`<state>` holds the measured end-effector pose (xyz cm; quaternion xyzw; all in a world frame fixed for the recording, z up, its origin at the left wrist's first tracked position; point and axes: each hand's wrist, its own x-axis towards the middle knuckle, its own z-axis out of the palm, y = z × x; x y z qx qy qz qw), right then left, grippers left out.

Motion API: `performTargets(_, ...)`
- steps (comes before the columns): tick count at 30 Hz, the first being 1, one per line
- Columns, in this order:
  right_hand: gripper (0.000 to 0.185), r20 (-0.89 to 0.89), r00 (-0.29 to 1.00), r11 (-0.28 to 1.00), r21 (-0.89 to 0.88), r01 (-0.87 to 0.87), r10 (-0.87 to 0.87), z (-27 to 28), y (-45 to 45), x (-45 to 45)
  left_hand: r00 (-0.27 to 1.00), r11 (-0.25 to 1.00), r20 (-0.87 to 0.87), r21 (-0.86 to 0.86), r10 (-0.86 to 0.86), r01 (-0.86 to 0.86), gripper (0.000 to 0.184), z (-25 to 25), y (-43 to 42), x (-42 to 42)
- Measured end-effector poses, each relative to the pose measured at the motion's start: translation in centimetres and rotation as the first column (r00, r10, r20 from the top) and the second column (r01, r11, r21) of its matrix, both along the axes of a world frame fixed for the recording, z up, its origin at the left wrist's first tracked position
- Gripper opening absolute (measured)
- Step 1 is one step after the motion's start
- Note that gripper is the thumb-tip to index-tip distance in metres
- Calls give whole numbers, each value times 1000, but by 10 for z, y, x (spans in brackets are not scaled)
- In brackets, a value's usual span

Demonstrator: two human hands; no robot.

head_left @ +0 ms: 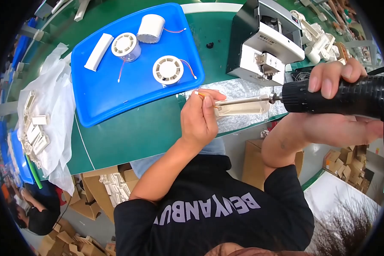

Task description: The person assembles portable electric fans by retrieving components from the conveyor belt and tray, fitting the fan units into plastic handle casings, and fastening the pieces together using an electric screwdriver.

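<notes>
Black and ribbed, a powered screwdriver (328,100) lies level across the near right of the green table (123,147), its shaft (243,101) pointing left. The right hand (328,81) is wrapped around its barrel, fingers bent over the far side, with a firm hold on it. The left hand (198,121) is mostly closed, thumb and fingers pinching the left end of a long, cream, trough-shaped housing (247,109). A short coloured wire (202,94) with a pale tip shows at those fingers. The housing lies along the near edge of the table, above a silvery sheet (239,123), and the shaft runs lengthwise over its hollow toward the left hand. Whether the tip touches anything cannot be told.

Far left of the hands, a blue tray (102,94) holds two upright round white units (167,69) with slotted tops, a white cylinder (151,30) tipped on its side, and a narrow white bar (99,52). Thin leads trail from the round units and the cylinder. Beyond the housing, to the far right, stands a black and silver machine (254,59), with a heap of white parts (322,45) farther right. At the left edge of the table, small white pieces (38,134) lie on crumpled clear plastic (59,98).
</notes>
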<state>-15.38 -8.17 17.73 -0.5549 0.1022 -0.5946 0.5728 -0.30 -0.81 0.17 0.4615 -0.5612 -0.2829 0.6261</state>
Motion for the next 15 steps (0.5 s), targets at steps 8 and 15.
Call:
performTargets(8,72,44,998,998,-21,55,-54,-10,-1,-14,1000,1000,0,8,0,0,17,1,-1,0)
performTargets(15,75,74,992,993,-52,103,-100,-21,-2,-18,999,999,40,-36,0,2,16,-1,-2,0)
